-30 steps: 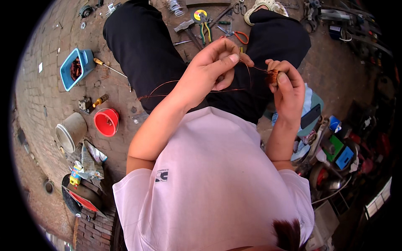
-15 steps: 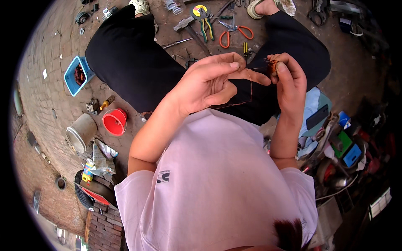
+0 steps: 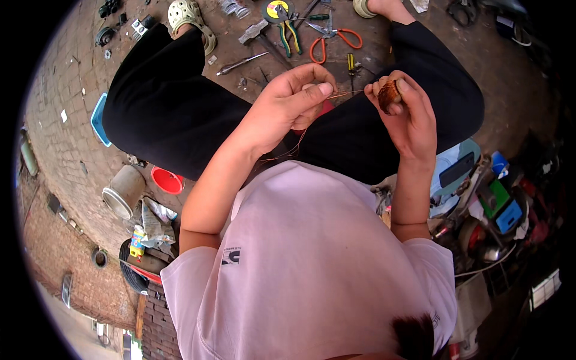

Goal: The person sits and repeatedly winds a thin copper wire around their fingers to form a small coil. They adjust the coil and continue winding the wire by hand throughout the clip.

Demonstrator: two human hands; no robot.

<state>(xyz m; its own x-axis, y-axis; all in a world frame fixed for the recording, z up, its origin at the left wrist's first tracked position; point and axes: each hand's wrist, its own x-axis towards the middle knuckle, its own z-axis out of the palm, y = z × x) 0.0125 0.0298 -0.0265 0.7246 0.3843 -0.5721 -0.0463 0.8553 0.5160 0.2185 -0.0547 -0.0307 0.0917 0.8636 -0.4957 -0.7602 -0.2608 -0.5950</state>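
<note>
My left hand [image 3: 297, 99] has its thumb and index finger pinched on thin copper wire [image 3: 348, 93], with loose strands dangling below toward my lap. Behind its fingers is a red shape [image 3: 324, 107] that I cannot make out. My right hand [image 3: 408, 120], slightly to the right, holds a small copper-wound piece [image 3: 389, 95] in thumb and fingers, with wire stretching from it across to the left hand. Both hands are above my dark trousers [image 3: 162, 114].
Pliers [image 3: 291, 39], a hammer [image 3: 255, 33], orange-handled scissors [image 3: 348, 39] and screwdrivers [image 3: 351, 63] lie on the ground between my feet. Left are a blue tub [image 3: 96, 120], grey bucket [image 3: 123, 192] and red bucket [image 3: 168, 180]. Right is a phone [image 3: 457, 169] amid clutter [image 3: 498, 198].
My knees have spread outward. My left fingers, loosely extended half a second ago, are curled again and a little higher. The copper piece in my right hand has turned.
</note>
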